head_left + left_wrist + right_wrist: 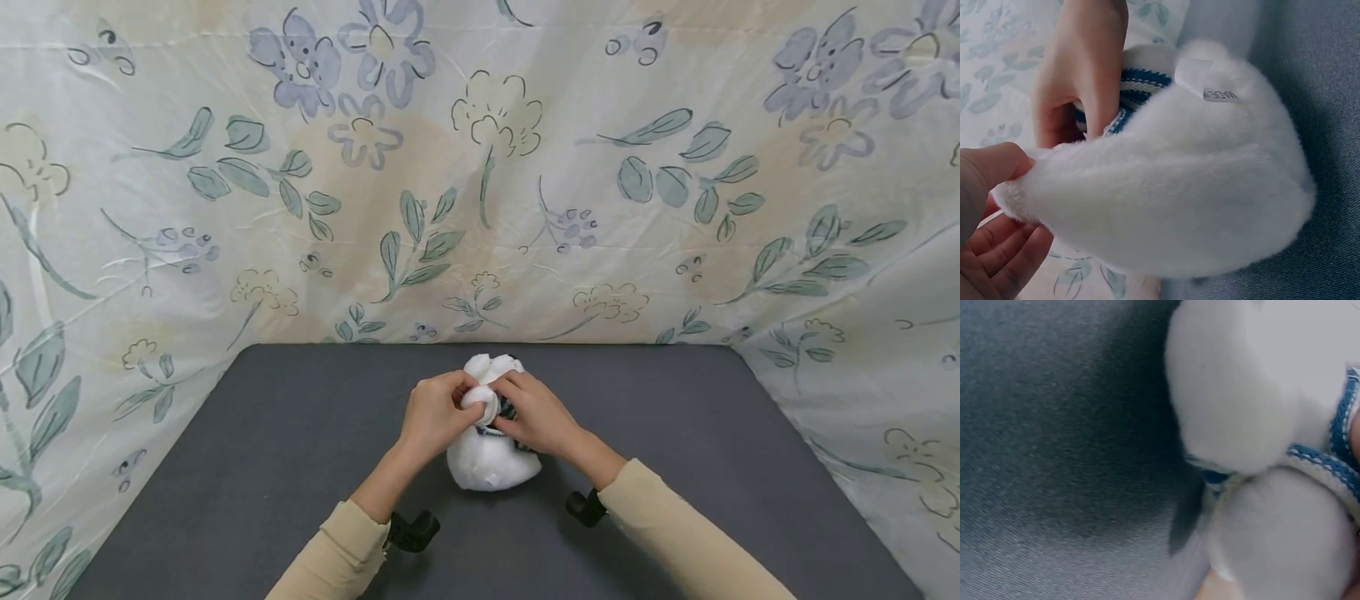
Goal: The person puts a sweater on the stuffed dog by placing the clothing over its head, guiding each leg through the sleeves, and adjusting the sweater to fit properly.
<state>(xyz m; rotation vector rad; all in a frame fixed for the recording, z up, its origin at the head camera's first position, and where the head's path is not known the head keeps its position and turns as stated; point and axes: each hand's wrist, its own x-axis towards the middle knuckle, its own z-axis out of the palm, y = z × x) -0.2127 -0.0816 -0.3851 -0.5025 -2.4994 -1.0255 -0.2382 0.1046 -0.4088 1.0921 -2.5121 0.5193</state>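
A white plush toy (491, 465) lies on the grey table between both hands. It wears a blue-and-white striped knit garment (1146, 81), whose edge band (1319, 464) runs around a rounded white part. My left hand (438, 415) pinches a rounded white end of the plush between thumb and fingers; in the left wrist view that hand (1000, 228) grips its furry tip. From the other side, my right hand (542, 415) holds the striped knit beside that part. Its fingers (1105, 103) partly cover the knit. A white sewn-in label (1194, 76) sticks out of the fur.
The dark grey tabletop (262, 467) extends around the toy. A floral curtain (495, 250) hangs behind the table and along its sides. Black wrist devices (414, 532) sit under both beige sleeves (678, 508).
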